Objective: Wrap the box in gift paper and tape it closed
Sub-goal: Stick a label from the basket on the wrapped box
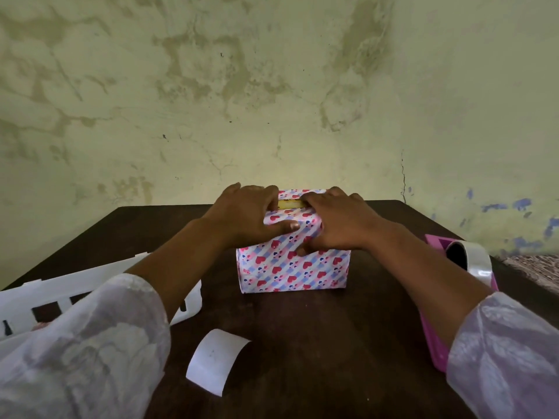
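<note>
A box point(292, 204) stands in the middle of the dark table, covered in white gift paper point(290, 270) printed with red and pink hearts and blue stripes. A thin yellow strip of the box shows through a gap in the paper on top. My left hand point(248, 214) presses the paper down on the top left, thumb lying along the front fold. My right hand point(335, 222) presses the top right, thumb on the front face. A roll of clear tape point(472, 258) rests on a pink tray at the right.
The pink tray point(435, 343) lies along the right table edge. A white slotted plastic basket point(60, 297) sits at the left. A curled white paper scrap point(216, 359) lies near the front. The dark wooden table point(317, 343) stands against a stained wall.
</note>
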`<state>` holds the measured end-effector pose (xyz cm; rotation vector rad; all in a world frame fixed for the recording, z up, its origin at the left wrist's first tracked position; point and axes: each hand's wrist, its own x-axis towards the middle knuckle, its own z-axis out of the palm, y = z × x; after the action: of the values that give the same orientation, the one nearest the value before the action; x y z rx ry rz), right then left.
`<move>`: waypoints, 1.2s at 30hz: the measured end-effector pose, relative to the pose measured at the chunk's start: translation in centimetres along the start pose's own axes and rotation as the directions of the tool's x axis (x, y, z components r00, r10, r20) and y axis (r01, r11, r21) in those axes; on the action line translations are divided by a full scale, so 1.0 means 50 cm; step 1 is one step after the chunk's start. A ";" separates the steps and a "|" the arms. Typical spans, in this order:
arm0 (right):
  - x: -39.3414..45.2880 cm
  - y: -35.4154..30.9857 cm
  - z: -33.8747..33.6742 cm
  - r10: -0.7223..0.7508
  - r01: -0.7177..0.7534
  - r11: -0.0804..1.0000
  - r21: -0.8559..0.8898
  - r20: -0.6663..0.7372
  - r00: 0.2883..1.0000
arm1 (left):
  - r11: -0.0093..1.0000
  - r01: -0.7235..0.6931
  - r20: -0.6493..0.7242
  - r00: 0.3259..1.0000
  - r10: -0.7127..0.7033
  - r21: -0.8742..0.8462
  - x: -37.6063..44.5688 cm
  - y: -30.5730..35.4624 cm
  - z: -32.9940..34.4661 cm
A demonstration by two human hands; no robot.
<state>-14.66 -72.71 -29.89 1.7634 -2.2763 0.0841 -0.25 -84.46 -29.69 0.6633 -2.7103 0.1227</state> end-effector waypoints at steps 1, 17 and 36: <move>-0.003 0.000 0.004 0.010 -0.010 1.000 0.015 -0.013 1.000 | 0.999 0.034 0.000 0.999 -0.034 0.008 -0.005 0.003 0.005; 0.011 -0.011 -0.004 0.075 -0.073 0.995 -0.066 0.029 0.997 | 0.951 0.119 0.010 0.992 -0.127 0.287 0.001 0.037 0.022; -0.058 -0.004 -0.006 0.182 -0.180 0.964 0.196 0.005 0.983 | 0.988 0.142 -0.063 0.987 -0.145 -0.059 -0.061 0.027 0.047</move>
<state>-13.74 -69.97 -30.33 1.6306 -2.4895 0.3648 0.91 -82.31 -32.95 0.8204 -2.5823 0.0353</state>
